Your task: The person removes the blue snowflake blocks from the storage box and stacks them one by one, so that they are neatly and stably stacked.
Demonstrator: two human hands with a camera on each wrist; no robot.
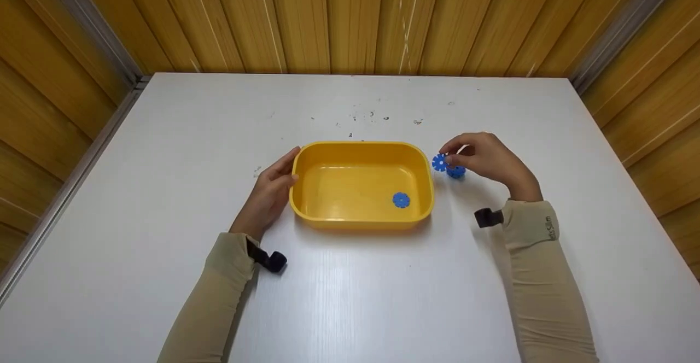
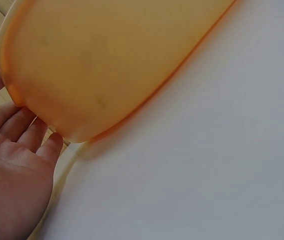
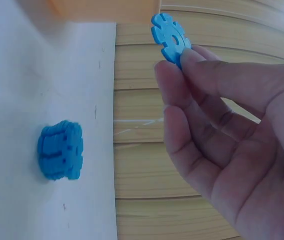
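A yellow plastic tub (image 1: pixel 361 224) sits on the white table, one blue notched disc (image 1: pixel 401 200) lying flat on its floor. My left hand (image 1: pixel 269 191) holds the tub's left end, fingers against the outer wall and thumb at the rim. In the left wrist view those fingertips (image 2: pixel 51 147) meet the wall near its lower edge. Between thumb and fingers, my right hand (image 3: pixel 227 125) pinches another blue notched disc (image 3: pixel 172 37), raised just off the tub's right side. Below that hand stands a stack of blue notched discs (image 3: pixel 60 150), partly hidden by fingers in the head view.
The white table (image 1: pixel 350 297) has small dark marks beyond the tub. Wood-look panels (image 1: pixel 350 18) rise behind it and at both sides. A dark wrist camera (image 1: pixel 488 218) juts from the right cuff, and another (image 1: pixel 276 262) from the left.
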